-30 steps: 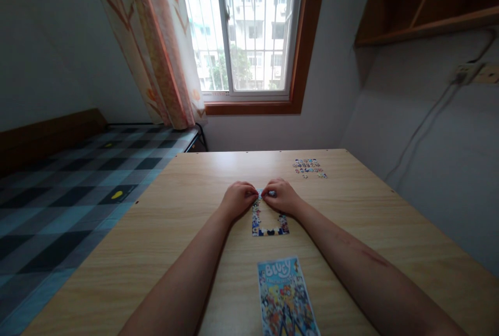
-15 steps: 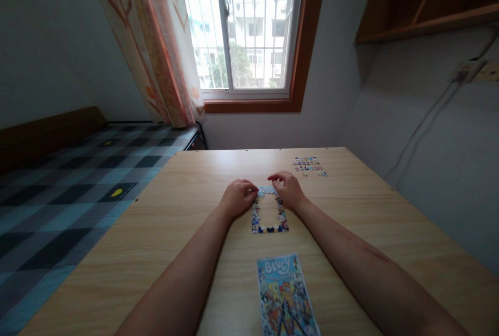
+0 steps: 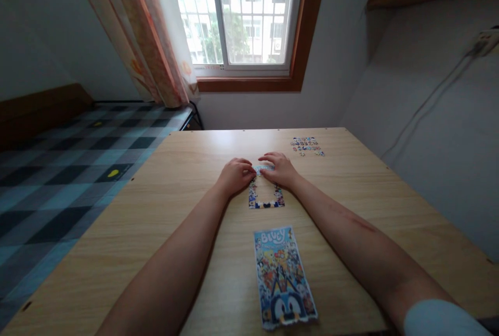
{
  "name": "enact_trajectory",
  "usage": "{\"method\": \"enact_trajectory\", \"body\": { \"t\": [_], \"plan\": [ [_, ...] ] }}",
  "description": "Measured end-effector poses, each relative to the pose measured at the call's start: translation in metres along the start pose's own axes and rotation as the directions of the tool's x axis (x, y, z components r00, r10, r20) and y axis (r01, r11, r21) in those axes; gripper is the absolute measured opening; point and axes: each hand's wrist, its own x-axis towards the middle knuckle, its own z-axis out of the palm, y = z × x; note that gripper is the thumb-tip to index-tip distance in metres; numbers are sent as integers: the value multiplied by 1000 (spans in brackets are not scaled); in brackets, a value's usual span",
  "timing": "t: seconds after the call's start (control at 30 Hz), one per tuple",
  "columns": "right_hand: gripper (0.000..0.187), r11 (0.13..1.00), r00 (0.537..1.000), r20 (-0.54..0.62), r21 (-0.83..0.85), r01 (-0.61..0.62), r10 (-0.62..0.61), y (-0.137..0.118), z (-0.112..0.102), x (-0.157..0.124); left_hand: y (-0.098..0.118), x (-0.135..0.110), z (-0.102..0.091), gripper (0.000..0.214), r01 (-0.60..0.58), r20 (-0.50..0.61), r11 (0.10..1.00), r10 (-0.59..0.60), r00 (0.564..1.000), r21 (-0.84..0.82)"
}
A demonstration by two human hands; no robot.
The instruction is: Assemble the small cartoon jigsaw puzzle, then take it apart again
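A partly assembled jigsaw puzzle (image 3: pixel 266 205) lies flat on the table, a rectangular border of joined pieces with bare wood inside. Beside its upper left corner rests my left hand (image 3: pixel 236 176), fingers bent and slightly apart, fingertips touching the edge. My right hand (image 3: pixel 284 170) lies over the upper right part, thumb on the top row and fingers spread loosely above it; it hides that corner. Neither hand visibly holds a loose piece. Nearer to me is a Bluey picture sheet (image 3: pixel 284 279) showing cartoon dogs.
Several loose puzzle pieces (image 3: pixel 306 144) lie in rows at the table's far right. The wooden table (image 3: pixel 175 232) reaches toward a window (image 3: pixel 253 18) with a curtain (image 3: pixel 148 39). A bed with a checked cover (image 3: pixel 78 169) stands left; a cable (image 3: pixel 424 104) hangs on the right wall.
My right hand has moved left over the puzzle's top edge, thumb now on the top row. The left hand stays at the corner. The view has tilted down, showing more of the picture sheet.
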Motion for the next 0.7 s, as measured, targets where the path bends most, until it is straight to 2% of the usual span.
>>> {"method": "enact_trajectory", "body": {
  "t": [0.13, 0.47, 0.7],
  "plan": [
    [45, 1000, 1000, 11, -19, 24, -24, -4, 0, 0, -3, 1, -1, 14, -42, 5, 999, 42, 999, 7],
    [30, 999, 999, 51, -43, 2, 0, -11, -1, 2, 0, 3, -6, 14, -75, 23, 997, 74, 997, 27],
    [20, 999, 998, -48, -21, 31, -32, -15, -1, 0, -1, 3, -5, 12, -59, 28, 997, 58, 998, 39]
  ]
}}
